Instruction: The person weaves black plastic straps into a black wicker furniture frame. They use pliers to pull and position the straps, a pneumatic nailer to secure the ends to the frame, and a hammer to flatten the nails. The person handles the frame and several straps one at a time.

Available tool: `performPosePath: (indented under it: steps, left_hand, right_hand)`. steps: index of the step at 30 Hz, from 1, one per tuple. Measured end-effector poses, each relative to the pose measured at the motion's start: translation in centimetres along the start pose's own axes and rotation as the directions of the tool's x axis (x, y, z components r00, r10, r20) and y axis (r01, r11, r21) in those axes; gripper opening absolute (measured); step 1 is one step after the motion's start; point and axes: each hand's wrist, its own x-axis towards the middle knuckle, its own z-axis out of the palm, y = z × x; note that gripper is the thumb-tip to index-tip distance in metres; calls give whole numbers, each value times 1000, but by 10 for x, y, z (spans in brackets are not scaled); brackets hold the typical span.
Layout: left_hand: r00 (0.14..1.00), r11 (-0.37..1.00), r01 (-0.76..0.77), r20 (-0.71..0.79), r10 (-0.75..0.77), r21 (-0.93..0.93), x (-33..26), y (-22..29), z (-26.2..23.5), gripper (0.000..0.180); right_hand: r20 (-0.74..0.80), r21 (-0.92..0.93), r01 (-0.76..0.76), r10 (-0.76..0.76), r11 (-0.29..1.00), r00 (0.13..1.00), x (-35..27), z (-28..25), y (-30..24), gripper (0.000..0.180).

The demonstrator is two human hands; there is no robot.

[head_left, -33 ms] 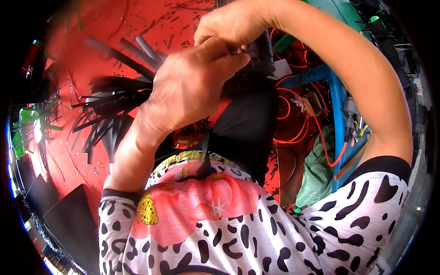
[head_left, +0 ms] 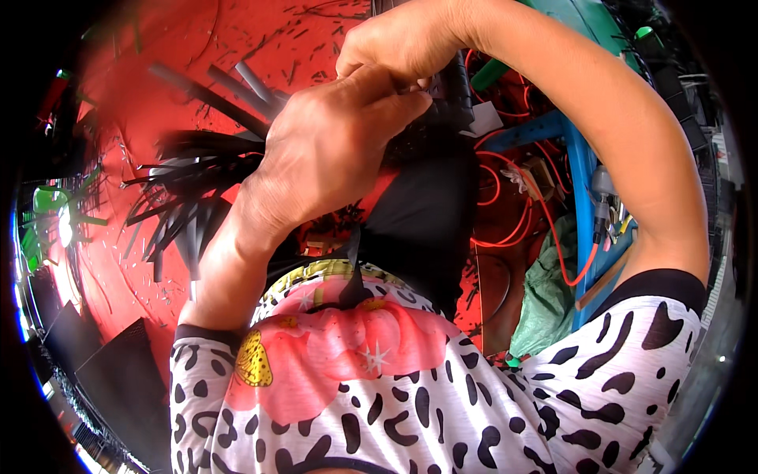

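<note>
Evidently narrow and flat, the black strips (head_left: 209, 170) spread like a loose fringe, their cut ends pointing left and downward; a few longer ones slant toward the upper left, among them a paler grey strip (head_left: 254, 85). Some faces catch the light and look silvery, others remain matt black. The bundle emerges from behind the left hand (head_left: 328, 138) and its wrist, over a red surface (head_left: 260, 31) strewn with small dark scraps. The free ends lie well apart from the fingertips; how the hidden ends meet the fingers cannot be seen. The fingers of the left hand are curled, with the thumb extended to the right, and the right hand (head_left: 399, 47) bends over them, the two in contact. Whether either hand is clamped on a strip cannot be told. Compared with the earlier frame, the hands and strips are almost unchanged, any shift being slight.
</note>
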Motion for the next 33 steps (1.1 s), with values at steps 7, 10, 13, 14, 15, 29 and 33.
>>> performPosePath:
  steps: [7, 10, 13, 14, 15, 29, 33]
  left_hand:
    - [999, 1000, 15, -34, -14, 25, -1, -6, 2, 34]
    - [997, 1000, 4, -70, -6, -29, 1, -8, -1, 33]
    - [1000, 1000, 2, 24, -3, 13, 3, -6, -5, 25]
    - [1000, 1000, 5, 12, -5, 10, 3, -7, -2, 25]
    - [1000, 999, -10, -13, 10, -46, 4, -9, 0, 24]
    - [998, 998, 50, -42, -52, -49, 2, -22, 4, 30]
    - [996, 996, 83, -14, -84, -25, 2, -17, 1, 28]
  right_hand:
    - [-111, 170, -8, 27, 985, 993, -1, 5, -6, 28]
    - [-693, -22, 2, -17, 1000, 721, -21, 30, -4, 31]
    - [-894, -388, 66, -393, 919, 216, -41, 82, -6, 14]
    - [-881, -435, 99, -446, 895, 158, -44, 103, -9, 23]
    - [-888, -447, -30, -440, 894, 137, -37, 123, -12, 28]
    - [-822, -514, -335, -564, 790, -70, 7, 162, 5, 16]
    - [-808, -519, -302, -574, 800, -133, 7, 163, 9, 12]
